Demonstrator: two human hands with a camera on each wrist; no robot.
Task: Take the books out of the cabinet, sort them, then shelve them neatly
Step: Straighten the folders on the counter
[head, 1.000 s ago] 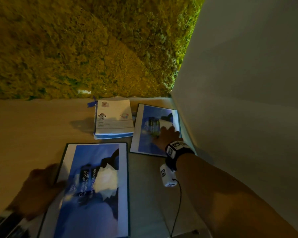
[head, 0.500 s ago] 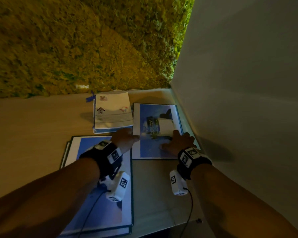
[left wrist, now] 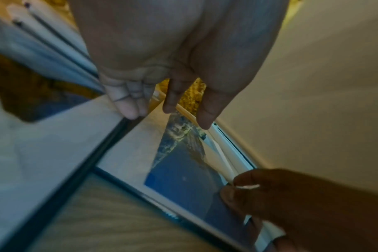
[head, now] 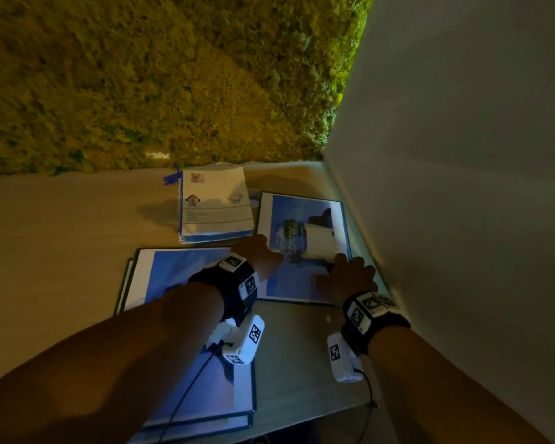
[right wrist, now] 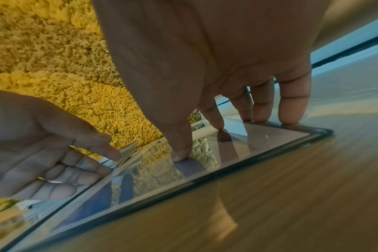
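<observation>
Head view: right hand [head: 346,277] presses spread fingers on the glossy book [head: 302,248], left hand [head: 258,254] open beside (nothing gripped); it could slide off the counter [head: 61,251].

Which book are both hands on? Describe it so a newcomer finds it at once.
Start at the white side wall on the right. On the wooden shelf beside it lies a blue-covered book, under the left hand and right hand. Unlike the white notebook and the nearer blue stack, it lies nearest that wall.
</observation>
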